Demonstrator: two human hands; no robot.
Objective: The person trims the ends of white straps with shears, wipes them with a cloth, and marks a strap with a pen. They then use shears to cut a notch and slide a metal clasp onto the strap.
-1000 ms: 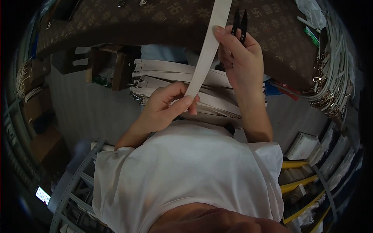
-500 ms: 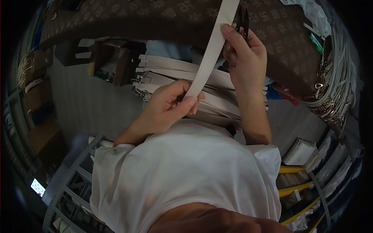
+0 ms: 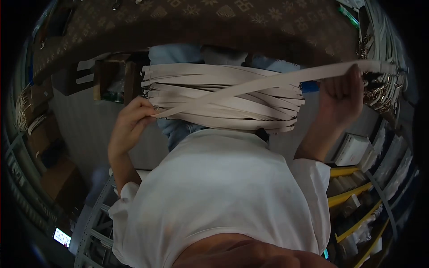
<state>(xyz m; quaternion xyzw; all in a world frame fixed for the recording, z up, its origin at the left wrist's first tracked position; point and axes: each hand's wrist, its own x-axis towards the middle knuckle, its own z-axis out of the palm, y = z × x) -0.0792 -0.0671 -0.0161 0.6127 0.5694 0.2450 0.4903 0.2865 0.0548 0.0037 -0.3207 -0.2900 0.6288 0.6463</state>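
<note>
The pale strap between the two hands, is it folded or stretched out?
Stretched out: the strap runs straight from the left hand to the right hand, with no fold.

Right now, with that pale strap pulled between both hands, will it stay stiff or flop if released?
Probably floppy: the strap runs straight only because the left hand and right hand pull it taut. It looks thin and flat, so likely light. The pile of straps beneath lies gently bowed, hinting at some limpness.
</note>
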